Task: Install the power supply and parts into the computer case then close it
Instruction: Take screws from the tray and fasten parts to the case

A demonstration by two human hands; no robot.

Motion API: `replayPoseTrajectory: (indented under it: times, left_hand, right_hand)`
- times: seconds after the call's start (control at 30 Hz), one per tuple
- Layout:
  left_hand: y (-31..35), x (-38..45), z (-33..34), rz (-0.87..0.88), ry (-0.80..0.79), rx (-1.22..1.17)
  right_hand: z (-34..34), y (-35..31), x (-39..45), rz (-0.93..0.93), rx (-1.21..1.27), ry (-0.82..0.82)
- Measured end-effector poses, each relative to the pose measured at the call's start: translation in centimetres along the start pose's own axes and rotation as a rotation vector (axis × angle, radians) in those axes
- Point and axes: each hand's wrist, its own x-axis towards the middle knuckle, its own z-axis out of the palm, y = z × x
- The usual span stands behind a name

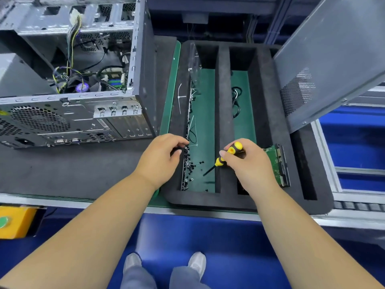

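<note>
The computer case (79,90) lies on its side at the left of the desk (62,174), open on top, and it looks like thin grey sheet metal with a black front; I judge it stiff but rather heavy and with sharp edges, so it is best taken by the frame, not by the thin rims. Inside it there are loose cables (70,59) in yellow, black and purple, which are soft and can catch on parts. The grey power supply (16,76) sits at the left edge of the case; it looks like a solid, heavy box that wants two hands on its flat sides. The side panel (333,59) leans at the right, wide, thin and perforated, and probably it bends a little when it is held by one corner. In the black foam tray (223,122), the small black screws (187,163) lie in a heap on the green bottom; they are tiny, light and easy to drop. The left hand (160,157) reaches to them with curled fingers, but whether it pinches one I cannot tell. The right hand (248,163) holds the yellow and black screwdriver (227,155) by its handle, the tip pointing down into the tray. A green circuit board (277,163) lies just beside this hand, and it is fragile, to be held by the edges only.
</note>
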Motion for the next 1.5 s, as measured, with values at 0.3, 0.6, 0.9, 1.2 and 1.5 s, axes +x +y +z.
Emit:
replayPoseTrajectory:
  times: [0.3, 0.6, 0.9, 1.2, 1.5]
  left_hand:
    - [-0.6, 0.4, 0.2, 0.016, -0.040, -0.033]
    - [-0.6, 0.5, 0.1, 0.004, -0.034, -0.064]
    - [-0.6, 0.5, 0.2, 0.020, -0.002, -0.097]
    - [-0.4, 0.6, 0.0, 0.005, -0.010, -0.119]
    - [-0.2, 0.5, -0.1, 0.001, -0.023, -0.100]
  right_hand:
    - [1.8, 0.4, 0.7, -0.198, -0.256, -0.131]
    - [3.9, -0.1, 1.6, -0.284, -0.246, -0.179]
    - [5.4, 0.2, 1.7, -0.324, -0.188, -0.213]
    - [5.7, 0.4, 1.7, -0.394, -0.332, -0.282]
    - [5.7, 0.4, 1.8, -0.440, -0.453, -0.313]
